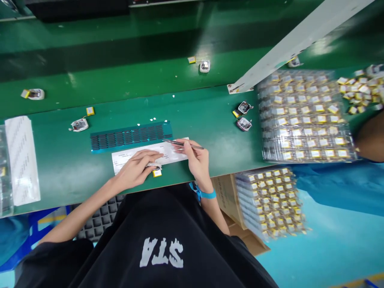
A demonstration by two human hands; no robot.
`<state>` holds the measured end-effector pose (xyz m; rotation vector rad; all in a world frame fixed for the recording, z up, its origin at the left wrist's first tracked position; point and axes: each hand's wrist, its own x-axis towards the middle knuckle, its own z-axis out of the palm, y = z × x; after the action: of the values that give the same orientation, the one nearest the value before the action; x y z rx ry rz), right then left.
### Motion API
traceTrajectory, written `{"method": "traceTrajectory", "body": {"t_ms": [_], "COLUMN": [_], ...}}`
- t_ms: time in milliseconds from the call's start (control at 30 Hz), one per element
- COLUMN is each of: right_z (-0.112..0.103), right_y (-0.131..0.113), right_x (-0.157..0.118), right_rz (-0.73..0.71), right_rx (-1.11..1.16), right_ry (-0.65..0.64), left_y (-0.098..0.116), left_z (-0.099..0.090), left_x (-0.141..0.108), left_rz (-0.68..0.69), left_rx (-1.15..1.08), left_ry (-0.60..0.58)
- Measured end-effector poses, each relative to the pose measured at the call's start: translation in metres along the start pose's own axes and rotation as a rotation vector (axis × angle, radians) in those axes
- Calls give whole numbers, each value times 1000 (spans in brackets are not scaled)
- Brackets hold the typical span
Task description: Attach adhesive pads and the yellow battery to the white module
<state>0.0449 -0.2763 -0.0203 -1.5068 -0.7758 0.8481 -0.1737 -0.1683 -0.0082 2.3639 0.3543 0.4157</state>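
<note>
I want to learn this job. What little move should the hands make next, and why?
Probably bring the tweezers in the right hand down to the small part with the yellow tab under the left hand. The tips point away over the white sheet, beside the blue strip.

Paper sheet [168, 154] lies before the strip [131, 137]; trays [303, 116] far right

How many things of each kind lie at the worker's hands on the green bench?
tweezers: 1
white paper sheet: 1
blue sheet of dark pads: 1
small part with yellow cell: 1
Total: 4
</note>
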Motion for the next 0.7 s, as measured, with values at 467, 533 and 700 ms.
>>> {"method": "traceTrajectory", "body": {"t_ms": [467,533,700], "right_z": [-17,-17,-21], "right_y": [-3,-4,-5], "right_x": [1,2,7], "right_rz": [41,45,74], "right_rx": [-109,-106,-58], "right_ry": [-102,-127,-208], "left_y": [-4,-3,-4], "left_z": [-3,-2,-1], "left_x": [1,0,1], "left_rz": [-8,-15,-30], "left_rx": [-8,-1,6], "left_ry": [19,17,12]}}
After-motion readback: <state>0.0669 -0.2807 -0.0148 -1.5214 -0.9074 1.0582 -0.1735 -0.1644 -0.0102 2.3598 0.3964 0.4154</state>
